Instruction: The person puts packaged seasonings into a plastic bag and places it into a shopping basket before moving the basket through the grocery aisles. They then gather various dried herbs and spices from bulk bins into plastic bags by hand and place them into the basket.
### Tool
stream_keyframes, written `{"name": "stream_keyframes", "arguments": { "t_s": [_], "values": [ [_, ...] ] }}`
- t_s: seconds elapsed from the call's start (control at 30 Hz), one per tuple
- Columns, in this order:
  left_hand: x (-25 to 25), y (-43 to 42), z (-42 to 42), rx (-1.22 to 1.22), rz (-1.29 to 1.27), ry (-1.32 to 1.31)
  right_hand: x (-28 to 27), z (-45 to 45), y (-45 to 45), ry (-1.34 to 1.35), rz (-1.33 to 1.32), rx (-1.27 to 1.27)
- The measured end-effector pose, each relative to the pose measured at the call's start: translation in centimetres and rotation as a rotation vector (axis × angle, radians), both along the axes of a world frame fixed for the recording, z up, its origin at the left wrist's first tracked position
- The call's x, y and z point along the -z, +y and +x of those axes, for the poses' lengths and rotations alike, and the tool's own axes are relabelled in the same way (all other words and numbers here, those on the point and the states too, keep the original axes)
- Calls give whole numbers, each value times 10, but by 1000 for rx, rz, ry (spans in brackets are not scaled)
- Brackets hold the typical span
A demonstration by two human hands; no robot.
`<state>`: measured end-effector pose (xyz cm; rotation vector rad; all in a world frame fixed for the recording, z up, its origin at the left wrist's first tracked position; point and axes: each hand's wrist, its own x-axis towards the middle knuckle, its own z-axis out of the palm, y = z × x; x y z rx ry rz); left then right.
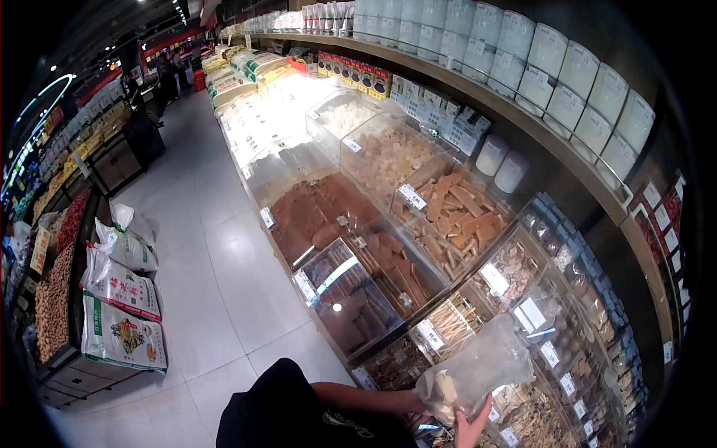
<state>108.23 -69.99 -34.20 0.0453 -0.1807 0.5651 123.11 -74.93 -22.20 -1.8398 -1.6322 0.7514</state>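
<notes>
The clear plastic bag (489,357) is slanting up and rightward from the hands, over the bins (433,305). The nearer right hand (470,430) is gripping its lower edge; the left hand (422,404) is mostly hiding, its grip unclear.

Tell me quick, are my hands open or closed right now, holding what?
Left hand: at the clear plastic bag, mostly hidden; open or closed can't be told.
Right hand: closed on the same bag.
</notes>
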Motion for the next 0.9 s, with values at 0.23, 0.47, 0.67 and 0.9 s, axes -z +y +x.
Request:
{"name": "stream_keyframes", "arguments": {
  "t_s": [0.23,0.47,0.67,0.9],
  "values": [
    [53,16,24,-88,-70,-234,0,-14,1,-163,189,-49],
    [4,44,25,-189,-175,408,7,-13,16,-389,186,-113],
    [-5,47,45,-146,-279,449,-3,-8,38,-370,264,-23],
    [-1,33,66,-71,-447,680,31,10,41,-370,204,85]
  ]
}}
